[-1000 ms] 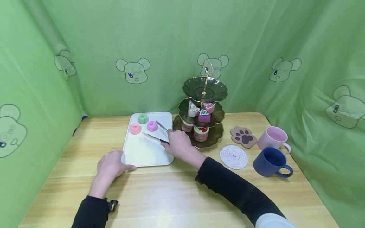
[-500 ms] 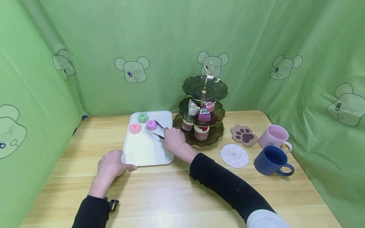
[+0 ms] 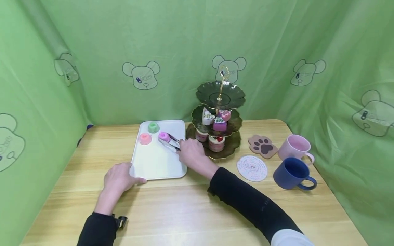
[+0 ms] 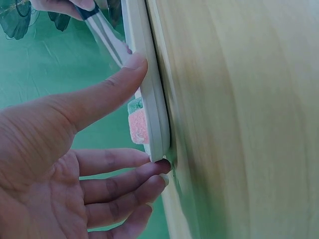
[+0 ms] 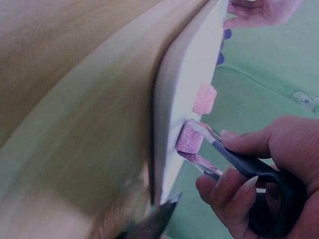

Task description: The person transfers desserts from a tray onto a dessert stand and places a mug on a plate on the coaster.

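Note:
My right hand [image 3: 194, 154] grips black-handled tongs [image 5: 244, 162] with metal arms, fingers in the scissor-style loops. The arms straddle a small purple ring-shaped sweet [image 3: 164, 137] on the white tray [image 3: 154, 162]; in the right wrist view, a metal tip lies against each side of it. Beside it on the tray are a pink sweet [image 3: 145, 138] and a green one [image 3: 153, 127]. My left hand [image 3: 118, 177] holds the tray's near left corner, thumb along the front edge and fingers at the left side, as the left wrist view shows up close.
Right of the tray stands a dark three-tier stand [image 3: 220, 95] with toy cakes on its lower tiers. Farther right are a paw coaster [image 3: 262, 146], a round white coaster [image 3: 252, 168], a pink mug [image 3: 293, 149] and a blue mug [image 3: 290, 173]. Green cloth [image 3: 181, 41] encloses the table.
The tongs' arms, wide apart earlier, have drawn closer together around the purple sweet. My right hand shifted left, then slightly back right. My left hand stays at the tray's corner.

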The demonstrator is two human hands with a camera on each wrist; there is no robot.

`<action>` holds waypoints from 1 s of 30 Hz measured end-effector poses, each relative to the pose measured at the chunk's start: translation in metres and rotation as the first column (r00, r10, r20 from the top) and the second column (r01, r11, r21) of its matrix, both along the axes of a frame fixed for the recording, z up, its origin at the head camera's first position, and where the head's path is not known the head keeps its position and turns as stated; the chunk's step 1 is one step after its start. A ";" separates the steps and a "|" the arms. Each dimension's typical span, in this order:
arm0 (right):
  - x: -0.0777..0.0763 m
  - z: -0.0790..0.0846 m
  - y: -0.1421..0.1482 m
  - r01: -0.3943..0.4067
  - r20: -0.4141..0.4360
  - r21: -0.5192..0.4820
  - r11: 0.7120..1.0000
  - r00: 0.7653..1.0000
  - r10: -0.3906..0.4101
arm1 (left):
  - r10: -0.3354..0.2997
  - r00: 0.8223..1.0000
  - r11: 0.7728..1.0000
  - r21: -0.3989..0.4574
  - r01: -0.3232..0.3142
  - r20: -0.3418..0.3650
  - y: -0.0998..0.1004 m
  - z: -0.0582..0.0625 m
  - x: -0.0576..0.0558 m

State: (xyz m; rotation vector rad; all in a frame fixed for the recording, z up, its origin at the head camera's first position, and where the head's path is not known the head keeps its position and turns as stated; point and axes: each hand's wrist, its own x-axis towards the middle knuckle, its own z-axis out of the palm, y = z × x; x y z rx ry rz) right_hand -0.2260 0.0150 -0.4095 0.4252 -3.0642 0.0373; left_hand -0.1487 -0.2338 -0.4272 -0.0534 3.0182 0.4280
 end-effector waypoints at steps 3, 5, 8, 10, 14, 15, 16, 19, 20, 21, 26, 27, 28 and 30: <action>0.008 0.009 0.008 -0.027 -0.014 -0.009 1.000 1.000 0.027 | -0.002 1.000 1.000 0.001 0.002 -0.001 0.000 0.000 -0.001; 0.016 0.017 0.015 -0.050 -0.030 -0.009 0.999 0.998 0.049 | -0.003 1.000 1.000 0.001 0.003 -0.001 0.000 0.000 -0.001; 0.031 0.034 0.025 -0.093 -0.066 -0.021 0.995 0.994 0.091 | -0.007 1.000 1.000 -0.003 0.007 0.005 -0.001 -0.001 -0.002; 0.042 0.048 0.032 -0.123 -0.090 -0.024 0.992 0.989 0.121 | -0.009 1.000 1.000 -0.004 0.009 0.009 -0.001 -0.001 -0.001; 0.064 0.080 0.048 -0.192 -0.169 -0.042 0.980 0.969 0.182 | -0.009 1.000 1.000 0.001 0.009 0.008 -0.001 -0.002 0.000; 0.070 0.088 0.052 -0.205 -0.192 -0.048 0.978 0.962 0.192 | -0.008 1.000 1.000 0.004 0.008 0.007 -0.001 -0.002 0.001; 0.075 0.096 0.057 -0.216 -0.210 -0.062 0.974 0.957 0.199 | -0.008 1.000 1.000 0.005 0.008 0.005 -0.001 -0.002 0.001; 0.089 0.117 0.072 -0.233 -0.259 -0.097 0.968 0.945 0.201 | -0.008 1.000 1.000 0.009 0.008 -0.001 0.000 -0.002 0.002; 0.092 0.124 0.077 -0.242 -0.275 -0.106 0.965 0.939 0.205 | -0.009 1.000 1.000 0.010 0.009 -0.002 0.000 -0.002 0.002; 0.096 0.130 0.083 -0.245 -0.287 -0.111 0.963 0.936 0.205 | -0.008 1.000 1.000 0.010 0.008 -0.002 0.000 -0.002 0.002; 0.106 0.159 0.110 -0.228 -0.316 -0.107 0.968 0.931 0.185 | 0.001 1.000 1.000 0.020 -0.001 0.001 0.000 -0.002 0.002; 0.107 0.164 0.115 -0.214 -0.311 -0.114 0.970 0.935 0.169 | 0.003 1.000 1.000 0.022 -0.003 0.003 0.000 -0.003 0.003; 0.108 0.169 0.121 -0.203 -0.314 -0.117 0.972 0.936 0.158 | 0.004 1.000 1.000 0.023 -0.004 0.004 0.000 -0.003 0.003; 0.109 0.178 0.132 -0.184 -0.328 -0.120 0.975 0.935 0.136 | 0.005 1.000 1.000 0.025 -0.005 0.005 0.000 -0.002 0.003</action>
